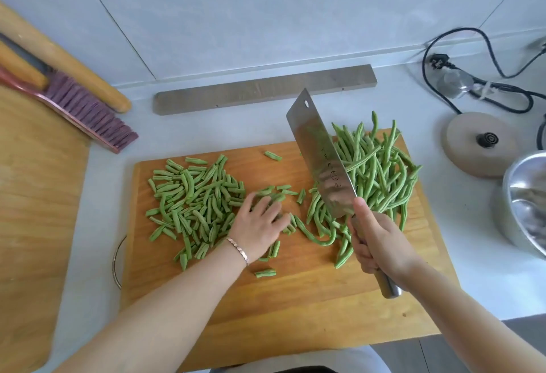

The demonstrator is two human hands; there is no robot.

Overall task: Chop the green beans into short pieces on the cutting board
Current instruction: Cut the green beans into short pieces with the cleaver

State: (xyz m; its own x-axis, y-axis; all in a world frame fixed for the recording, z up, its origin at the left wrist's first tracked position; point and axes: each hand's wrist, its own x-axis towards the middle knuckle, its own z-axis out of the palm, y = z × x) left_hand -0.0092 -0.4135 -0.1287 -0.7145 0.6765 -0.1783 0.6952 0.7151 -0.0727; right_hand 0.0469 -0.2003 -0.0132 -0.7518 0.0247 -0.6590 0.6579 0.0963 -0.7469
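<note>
A wooden cutting board [295,290] lies in front of me. A heap of short cut bean pieces [195,198] covers its left part. Long whole green beans [378,171] are piled on its right part. My left hand [260,225] lies flat with spread fingers on a few cut pieces in the middle of the board. My right hand [378,245] grips the steel handle of a cleaver [319,154]. The blade is raised and tilted over the left edge of the whole beans.
A steel bowl [526,204] stands at the right edge, behind it a round beige lid [478,145] and a black power cord [472,77]. A metal bar [263,88] lies behind the board. A brush [88,109], a rolling pin [59,59] and a larger wooden board [32,195] occupy the left.
</note>
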